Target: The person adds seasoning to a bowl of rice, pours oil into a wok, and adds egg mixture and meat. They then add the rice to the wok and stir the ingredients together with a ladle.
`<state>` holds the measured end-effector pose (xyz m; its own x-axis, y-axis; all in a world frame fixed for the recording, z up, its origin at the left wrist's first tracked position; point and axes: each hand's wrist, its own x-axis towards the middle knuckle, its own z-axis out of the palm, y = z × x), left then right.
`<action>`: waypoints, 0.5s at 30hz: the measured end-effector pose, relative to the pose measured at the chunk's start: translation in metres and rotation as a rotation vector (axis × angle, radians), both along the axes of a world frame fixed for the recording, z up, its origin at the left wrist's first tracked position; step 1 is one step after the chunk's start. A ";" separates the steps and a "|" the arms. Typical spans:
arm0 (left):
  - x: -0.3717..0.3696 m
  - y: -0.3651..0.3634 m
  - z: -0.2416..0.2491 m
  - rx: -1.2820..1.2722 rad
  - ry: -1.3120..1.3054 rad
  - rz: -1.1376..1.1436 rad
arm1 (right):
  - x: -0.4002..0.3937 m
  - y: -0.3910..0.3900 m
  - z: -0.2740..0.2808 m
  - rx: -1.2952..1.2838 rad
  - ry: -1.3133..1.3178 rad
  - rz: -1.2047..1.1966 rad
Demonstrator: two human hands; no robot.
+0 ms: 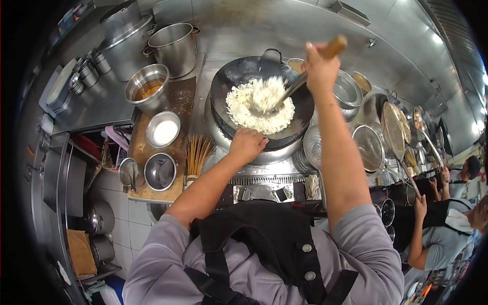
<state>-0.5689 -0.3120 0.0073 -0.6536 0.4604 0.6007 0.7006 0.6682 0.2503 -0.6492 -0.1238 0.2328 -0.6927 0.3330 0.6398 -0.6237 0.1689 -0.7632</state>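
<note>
A large black wok [231, 68] holds a pale, crumbly food [244, 109] that looks like rice. My right hand [321, 68] is closed round the wooden handle of a ladle [292, 87], whose head is in the food, blurred by motion. At the wok's near rim, my left hand [247, 146] has its fingers wrapped over the edge; a cloth or handle under it cannot be made out.
Left of the wok stand a bowl of white powder [165, 132], a steel bowl [160, 172], a pot of brown liquid [149, 90] and a bamboo brush [198, 155]. Strainers [368, 147] lie at the right. Two people [447, 234] work at far right.
</note>
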 end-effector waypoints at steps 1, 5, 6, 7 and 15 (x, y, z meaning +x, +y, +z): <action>-0.003 0.001 0.002 -0.052 -0.081 -0.018 | -0.007 0.002 -0.010 -0.235 0.009 0.149; -0.004 -0.002 0.000 -0.015 -0.024 -0.029 | 0.008 0.003 0.060 -0.147 0.079 0.241; -0.003 -0.002 -0.001 -0.019 -0.034 -0.020 | 0.018 -0.001 0.065 -0.150 0.078 0.240; -0.003 0.000 -0.002 -0.024 -0.045 -0.017 | 0.027 -0.007 0.067 -0.123 0.130 0.260; -0.005 0.010 -0.004 -0.022 -0.027 -0.033 | 0.021 0.004 0.035 -0.021 -0.106 0.113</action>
<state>-0.5739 -0.3019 0.0030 -0.6538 0.4951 0.5721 0.7155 0.6504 0.2548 -0.6277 -0.1197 0.2679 -0.7900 0.2617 0.5544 -0.5533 0.0851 -0.8286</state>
